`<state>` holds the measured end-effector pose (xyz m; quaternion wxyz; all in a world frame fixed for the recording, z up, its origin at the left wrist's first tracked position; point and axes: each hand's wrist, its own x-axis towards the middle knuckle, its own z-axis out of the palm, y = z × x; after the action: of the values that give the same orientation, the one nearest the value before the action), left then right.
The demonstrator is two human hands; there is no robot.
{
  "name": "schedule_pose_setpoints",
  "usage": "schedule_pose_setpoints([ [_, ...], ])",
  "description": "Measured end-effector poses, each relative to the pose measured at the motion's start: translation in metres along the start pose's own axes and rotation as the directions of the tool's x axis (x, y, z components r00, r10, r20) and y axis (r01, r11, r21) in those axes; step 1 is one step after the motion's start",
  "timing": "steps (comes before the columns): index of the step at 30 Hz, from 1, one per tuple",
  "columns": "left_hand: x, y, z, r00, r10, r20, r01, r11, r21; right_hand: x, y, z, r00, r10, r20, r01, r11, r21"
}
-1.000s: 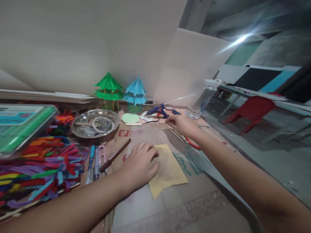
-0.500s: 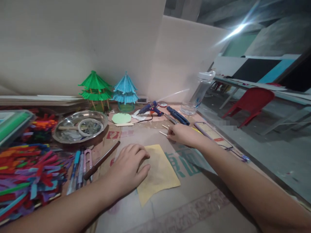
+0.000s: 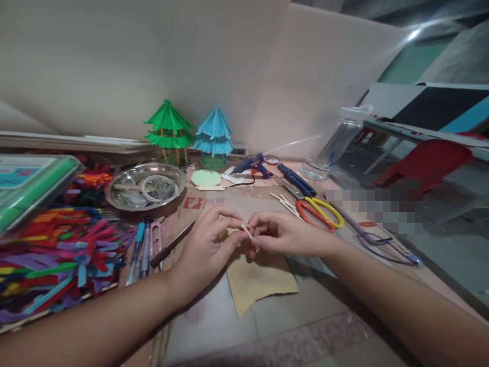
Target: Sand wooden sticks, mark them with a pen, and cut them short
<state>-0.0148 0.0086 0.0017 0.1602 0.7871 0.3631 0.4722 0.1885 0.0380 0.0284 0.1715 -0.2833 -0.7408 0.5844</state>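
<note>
My left hand and my right hand meet above a yellow-brown sheet of paper. Both pinch a thin pale wooden stick between fingertips. More such sticks lie on the table behind my right hand, beside scissors with red and yellow handles. The sheet lies on a cardboard-covered table.
A pile of coloured pipe cleaners fills the left. A metal dish with a tape roll, pens, a green paper pagoda, a blue one, a blue glue gun, a water bottle and a red chair surround the hands.
My right hand came back from the far sticks with one stick. My left hand lifted off the paper and joined it on the stick.
</note>
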Motion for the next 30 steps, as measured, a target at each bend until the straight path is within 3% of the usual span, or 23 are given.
schedule_pose_setpoints([
  [7, 0.001, 0.005, 0.001, 0.999, -0.038, -0.005, 0.038, 0.998, -0.054, 0.000, 0.004, 0.001, 1.000, -0.007, 0.008, 0.006, 0.995, 0.101],
  [13, 0.005, 0.004, 0.000, 0.988, -0.154, 0.017, 0.155, 0.982, -0.106, -0.003, 0.003, -0.003, 0.986, -0.086, -0.144, 0.116, 0.969, 0.216],
  [18, 0.007, 0.003, 0.000, 0.977, -0.176, 0.117, 0.191, 0.973, -0.129, -0.001, 0.003, -0.005, 0.959, -0.134, -0.250, 0.214, 0.920, 0.327],
  [23, 0.008, 0.003, -0.001, 0.963, -0.151, 0.224, 0.169, 0.984, -0.062, 0.003, -0.002, 0.005, 0.925, -0.118, -0.362, 0.216, 0.945, 0.247],
  [30, 0.005, 0.006, 0.001, 0.966, -0.065, 0.252, 0.066, 0.998, 0.005, 0.001, -0.013, 0.014, 0.903, -0.169, -0.395, 0.213, 0.975, 0.070],
])
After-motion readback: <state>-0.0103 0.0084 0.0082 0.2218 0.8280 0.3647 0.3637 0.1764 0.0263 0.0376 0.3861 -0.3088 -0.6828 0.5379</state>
